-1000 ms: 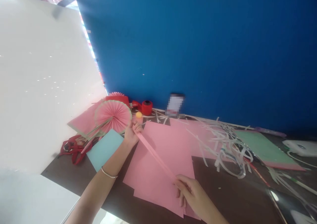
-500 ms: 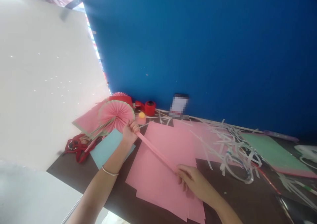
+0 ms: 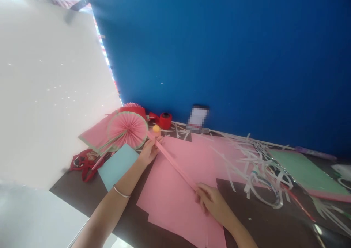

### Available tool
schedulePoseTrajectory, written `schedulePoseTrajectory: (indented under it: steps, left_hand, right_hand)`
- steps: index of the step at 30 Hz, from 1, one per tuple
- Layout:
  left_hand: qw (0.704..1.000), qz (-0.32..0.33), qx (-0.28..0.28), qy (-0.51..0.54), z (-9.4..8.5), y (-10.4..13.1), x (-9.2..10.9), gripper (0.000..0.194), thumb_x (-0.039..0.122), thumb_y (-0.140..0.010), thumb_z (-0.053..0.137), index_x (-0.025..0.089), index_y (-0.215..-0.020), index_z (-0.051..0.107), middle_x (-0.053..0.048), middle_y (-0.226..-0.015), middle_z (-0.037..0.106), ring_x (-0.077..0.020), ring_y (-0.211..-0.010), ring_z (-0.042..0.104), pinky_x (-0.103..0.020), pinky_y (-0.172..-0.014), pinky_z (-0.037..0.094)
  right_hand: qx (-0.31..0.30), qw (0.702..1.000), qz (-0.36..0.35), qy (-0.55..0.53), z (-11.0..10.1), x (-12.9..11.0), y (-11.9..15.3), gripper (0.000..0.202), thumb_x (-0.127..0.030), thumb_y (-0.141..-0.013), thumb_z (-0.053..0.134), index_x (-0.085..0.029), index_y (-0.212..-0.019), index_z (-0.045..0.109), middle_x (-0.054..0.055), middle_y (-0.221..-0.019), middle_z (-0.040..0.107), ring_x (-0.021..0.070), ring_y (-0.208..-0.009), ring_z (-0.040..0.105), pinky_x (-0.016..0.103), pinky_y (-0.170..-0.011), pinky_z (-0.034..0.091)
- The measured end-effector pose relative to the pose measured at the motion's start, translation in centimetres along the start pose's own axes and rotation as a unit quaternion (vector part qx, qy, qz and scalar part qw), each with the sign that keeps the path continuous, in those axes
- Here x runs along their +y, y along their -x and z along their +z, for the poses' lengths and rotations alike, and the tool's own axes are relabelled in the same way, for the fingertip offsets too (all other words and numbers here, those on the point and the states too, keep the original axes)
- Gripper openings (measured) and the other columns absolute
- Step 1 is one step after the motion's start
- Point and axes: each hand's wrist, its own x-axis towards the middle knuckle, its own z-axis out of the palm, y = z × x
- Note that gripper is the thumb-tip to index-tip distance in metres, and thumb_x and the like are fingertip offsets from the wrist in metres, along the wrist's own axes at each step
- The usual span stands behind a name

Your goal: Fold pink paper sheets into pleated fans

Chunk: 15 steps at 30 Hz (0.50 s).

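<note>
A narrow folded strip of pink paper (image 3: 174, 164) runs slantwise above pink paper sheets (image 3: 170, 193) on the dark table. My left hand (image 3: 149, 152) holds it near its far end, fingertips showing past the strip and a short end sticking out beyond them. At the near end, my right hand (image 3: 212, 201) pinches the strip between thumb and fingers. Left of my left hand lie a light blue sheet (image 3: 118, 166) and a round pleated pink paper fan (image 3: 128, 126) with a green edge.
Red tape rolls (image 3: 165, 121) and a small yellow-topped container (image 3: 156, 129) stand by the blue wall (image 3: 219, 50). White paper strips (image 3: 257, 160) lie tangled at right, beside green paper (image 3: 304, 171). A red ribbon bundle (image 3: 87, 166) lies at the left. A pixelated upright object (image 3: 197, 118) leans against the wall.
My left hand has shifted slightly down along the strip, its fist loosening so the strip's far end now shows beyond the fingers. My right hand keeps its pinch almost in place.
</note>
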Motion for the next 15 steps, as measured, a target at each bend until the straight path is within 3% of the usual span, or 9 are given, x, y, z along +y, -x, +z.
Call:
schedulePoseTrajectory:
  steps: [6, 15]
  left_hand:
    - [1.0, 0.004, -0.004, -0.026, -0.5, -0.6, -0.1, 0.016, 0.019, -0.085, 0.053, 0.012, -0.098, 0.06, -0.012, -0.107, 0.064, -0.0212, -0.106, 0.057, -0.038, -0.101, 0.038]
    - [0.996, -0.03, -0.058, -0.06, -0.5, 0.0, -0.2, 0.024, 0.031, -0.084, 0.054, 0.016, -0.103, 0.056, -0.012, -0.103, 0.066, -0.0235, -0.103, 0.059, -0.043, -0.093, 0.043]
  right_hand:
    - [0.045, 0.998, -0.011, 0.051, 0.0, -0.6, 0.3, 0.035, -0.045, -0.087, 0.033, -0.02, -0.07, 0.05, -0.003, -0.058, 0.051, 0.009, -0.044, 0.043, 0.023, -0.047, 0.034]
    - [0.075, 0.997, -0.025, 0.018, -0.3, -1.3, 0.2, 0.031, -0.042, -0.083, 0.038, -0.019, -0.07, 0.053, -0.001, -0.061, 0.056, 0.0083, -0.042, 0.041, 0.021, -0.041, 0.033]
